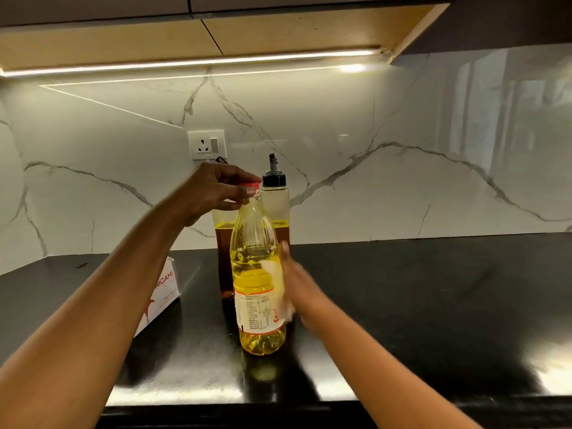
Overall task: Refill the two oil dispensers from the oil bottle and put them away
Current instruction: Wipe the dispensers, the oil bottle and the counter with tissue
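A clear plastic oil bottle [257, 274] full of yellow oil stands upright on the black counter [418, 305]. Its red cap [250, 187] is pinched by the fingers of my left hand [216, 190]. My right hand [291, 283], blurred, wraps the bottle's right side at label height. Behind the bottle stand two tall clear oil dispensers. The right one [277, 205] has a black pour spout on top and is partly filled. The left one [224, 258] holds darker oil and its top is hidden by my left hand.
A white tissue box [161, 295] with red print lies on the counter left of the bottle. A wall socket [206, 145] sits on the marble backsplash behind. Wall cabinets with a light strip hang overhead. The counter's front edge runs along the bottom.
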The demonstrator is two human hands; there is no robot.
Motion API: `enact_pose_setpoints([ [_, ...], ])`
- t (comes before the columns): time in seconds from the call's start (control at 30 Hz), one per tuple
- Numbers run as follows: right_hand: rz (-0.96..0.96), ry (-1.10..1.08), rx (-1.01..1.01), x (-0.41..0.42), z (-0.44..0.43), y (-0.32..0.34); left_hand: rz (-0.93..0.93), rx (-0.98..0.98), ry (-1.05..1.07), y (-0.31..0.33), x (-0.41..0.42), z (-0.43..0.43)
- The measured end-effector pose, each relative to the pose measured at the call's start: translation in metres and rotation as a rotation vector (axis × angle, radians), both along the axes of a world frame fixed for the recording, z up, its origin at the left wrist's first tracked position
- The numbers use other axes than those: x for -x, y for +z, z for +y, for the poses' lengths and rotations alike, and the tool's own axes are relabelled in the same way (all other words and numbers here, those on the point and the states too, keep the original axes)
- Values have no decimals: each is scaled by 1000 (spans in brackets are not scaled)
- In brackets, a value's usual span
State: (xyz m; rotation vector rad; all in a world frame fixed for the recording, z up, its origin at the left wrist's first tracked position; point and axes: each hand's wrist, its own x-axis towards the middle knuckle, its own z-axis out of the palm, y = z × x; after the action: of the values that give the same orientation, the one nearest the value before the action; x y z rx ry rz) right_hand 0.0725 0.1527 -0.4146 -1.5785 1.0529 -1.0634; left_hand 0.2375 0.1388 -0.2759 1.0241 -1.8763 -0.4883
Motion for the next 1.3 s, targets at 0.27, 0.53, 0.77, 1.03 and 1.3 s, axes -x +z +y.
enact_pose_setpoints([
  [0.27, -341, 160, -279, -3, 5, 19, -20, -5, -95, -2, -2, 2],
  [0.53, -113, 145, 136, -4, 8, 49, -24, -31, -229, -3, -16, 3],
  [0.77, -21, 301, -93, 5, 15, -50, -1, -82, -289, -3, -21, -2],
  [1.03, 142, -195, 215, -8, 4, -49, -69, 34, -79, -4, -3, 2],
  [1.3, -103, 33, 52, 1, 2, -14, 3, 140, 80, -4, 26, 0],
])
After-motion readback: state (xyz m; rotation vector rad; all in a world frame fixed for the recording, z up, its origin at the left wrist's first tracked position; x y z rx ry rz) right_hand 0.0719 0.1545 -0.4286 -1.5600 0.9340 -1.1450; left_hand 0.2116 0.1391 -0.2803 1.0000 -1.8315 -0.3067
